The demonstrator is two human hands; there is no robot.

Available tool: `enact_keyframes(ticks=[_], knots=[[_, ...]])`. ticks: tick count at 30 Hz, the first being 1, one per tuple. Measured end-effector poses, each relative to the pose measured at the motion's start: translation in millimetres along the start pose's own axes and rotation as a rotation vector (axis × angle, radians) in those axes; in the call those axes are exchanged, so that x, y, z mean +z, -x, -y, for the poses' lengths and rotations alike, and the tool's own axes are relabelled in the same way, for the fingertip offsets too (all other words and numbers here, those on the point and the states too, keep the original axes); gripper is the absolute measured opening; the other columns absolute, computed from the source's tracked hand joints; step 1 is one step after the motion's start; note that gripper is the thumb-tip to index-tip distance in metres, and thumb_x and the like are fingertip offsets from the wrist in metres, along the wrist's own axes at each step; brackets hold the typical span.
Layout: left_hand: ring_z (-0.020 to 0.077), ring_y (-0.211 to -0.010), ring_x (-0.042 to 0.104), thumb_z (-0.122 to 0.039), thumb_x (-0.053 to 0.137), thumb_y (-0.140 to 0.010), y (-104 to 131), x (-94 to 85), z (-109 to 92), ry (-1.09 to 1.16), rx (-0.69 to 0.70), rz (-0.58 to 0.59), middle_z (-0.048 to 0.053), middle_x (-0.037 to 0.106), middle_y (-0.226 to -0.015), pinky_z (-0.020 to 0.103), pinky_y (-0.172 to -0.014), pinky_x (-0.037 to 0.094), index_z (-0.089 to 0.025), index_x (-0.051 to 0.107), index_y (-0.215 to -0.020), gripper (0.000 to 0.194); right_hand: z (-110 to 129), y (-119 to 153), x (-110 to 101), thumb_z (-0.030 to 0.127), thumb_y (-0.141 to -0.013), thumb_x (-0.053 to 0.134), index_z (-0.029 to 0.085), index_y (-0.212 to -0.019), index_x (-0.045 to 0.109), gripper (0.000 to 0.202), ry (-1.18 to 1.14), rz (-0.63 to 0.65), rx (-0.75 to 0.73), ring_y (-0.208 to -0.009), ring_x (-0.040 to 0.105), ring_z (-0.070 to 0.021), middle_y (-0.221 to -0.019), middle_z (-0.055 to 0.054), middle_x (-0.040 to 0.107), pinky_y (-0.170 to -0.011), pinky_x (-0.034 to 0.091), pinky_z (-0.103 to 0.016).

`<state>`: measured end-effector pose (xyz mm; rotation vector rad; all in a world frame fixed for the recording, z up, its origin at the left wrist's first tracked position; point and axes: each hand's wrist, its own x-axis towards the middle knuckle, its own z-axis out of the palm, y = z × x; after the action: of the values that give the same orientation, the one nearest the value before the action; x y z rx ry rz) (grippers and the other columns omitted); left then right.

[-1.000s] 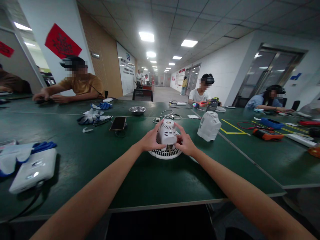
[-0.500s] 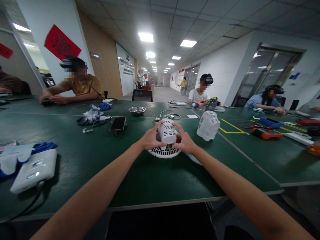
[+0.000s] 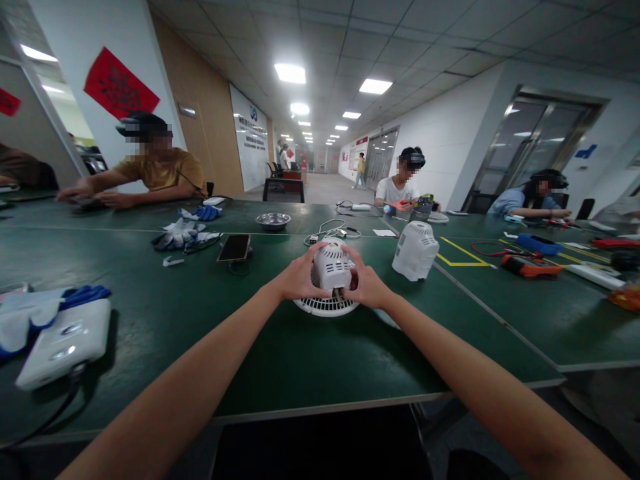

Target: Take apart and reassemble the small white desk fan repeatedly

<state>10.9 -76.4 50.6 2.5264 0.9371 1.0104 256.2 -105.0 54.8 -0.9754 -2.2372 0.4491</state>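
Between my two hands is a white slotted motor cover [image 3: 334, 265], apparently the rear housing of a small fan. My left hand [image 3: 301, 275] grips its left side, thumb low and fingers near the top. On the opposite side my right hand [image 3: 367, 283] grips it the same way. Under the cover lies a round white fan grille [image 3: 325, 306], face down on the green table [image 3: 320, 367]. Something dark, perhaps the motor or wires, shows at the gap below the cover. My fingers hide parts of both sides.
A white vented plastic housing [image 3: 415, 251] stands to the right. Behind the grille lies a white cable [image 3: 333, 230]; a metal bowl [image 3: 273, 221] is farther back. To the left are a phone [image 3: 235, 247], gloves [image 3: 183, 235] and a white power bank [image 3: 67, 343]. Co-workers sit across the table.
Both hands keep their hold on the motor cover, which seems to sit slightly lower against the grille. The whole view has shifted a little. A co-worker at the left has stretched out an arm.
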Motion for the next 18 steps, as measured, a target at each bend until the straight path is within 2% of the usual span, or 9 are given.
enact_keyframes(ticks=[5,9,11,13,15,18], knots=[[0.0368,-0.108,0.061,-0.055,0.083,-0.055,1,0.8,-3,-0.028,-0.039,-0.011,0.017,0.051,-0.134,0.051,-0.092,0.048,-0.025,0.019,-0.150,0.118,0,0,-1,0.019,-0.070,0.068,0.026,-0.154,0.010,0.102,0.017,0.001,0.008,-0.057,0.053,-0.0121,-0.069,0.007,0.059,-0.061,0.042,-0.024],[0.0397,-0.125,0.050,-0.055,0.081,-0.058,2,4.7,-2,-0.014,-0.035,-0.028,0.018,0.037,-0.150,0.054,-0.103,0.040,-0.025,0.012,-0.154,0.122,-4,1,-2,0.020,-0.073,0.065,0.025,-0.155,0.008,0.100,0.025,-0.017,-0.003,-0.058,0.052,-0.0124,-0.070,0.006,0.059,-0.064,0.044,-0.026],[0.0396,-0.132,0.044,-0.055,0.080,-0.060,3,7.0,2,-0.010,-0.031,-0.048,0.019,0.030,-0.155,0.054,-0.108,0.035,-0.024,0.009,-0.156,0.123,-9,1,-4,0.022,-0.075,0.065,0.025,-0.155,0.014,0.095,0.038,-0.048,-0.016,-0.060,0.053,-0.0135,-0.070,0.005,0.059,-0.066,0.045,-0.028],[0.0375,-0.132,0.044,-0.056,0.076,-0.066,4,8.5,9,-0.002,-0.045,-0.063,0.019,0.033,-0.154,0.053,-0.109,0.033,-0.024,0.010,-0.156,0.116,-18,0,-7,0.024,-0.077,0.065,0.026,-0.153,0.024,0.087,0.048,-0.098,-0.017,-0.062,0.054,-0.0149,-0.072,0.004,0.060,-0.068,0.047,-0.031],[0.0353,-0.129,0.048,-0.055,0.069,-0.075,5,9.3,20,-0.010,-0.091,-0.096,0.018,0.044,-0.147,0.054,-0.109,0.032,-0.023,0.016,-0.155,0.101,-30,-1,-11,0.024,-0.076,0.066,0.026,-0.149,0.036,0.079,0.052,-0.161,0.022,-0.064,0.055,-0.0161,-0.076,0.001,0.063,-0.072,0.048,-0.034],[0.0328,-0.128,0.049,-0.054,0.058,-0.083,7,9.9,40,-0.032,-0.239,-0.222,0.017,0.051,-0.142,0.052,-0.108,0.031,-0.022,0.033,-0.150,0.078,-46,-4,-14,0.021,-0.075,0.063,0.024,-0.140,0.049,0.066,0.047,-0.254,0.145,-0.072,0.059,-0.0179,-0.088,-0.002,0.068,-0.079,0.050,-0.039]])
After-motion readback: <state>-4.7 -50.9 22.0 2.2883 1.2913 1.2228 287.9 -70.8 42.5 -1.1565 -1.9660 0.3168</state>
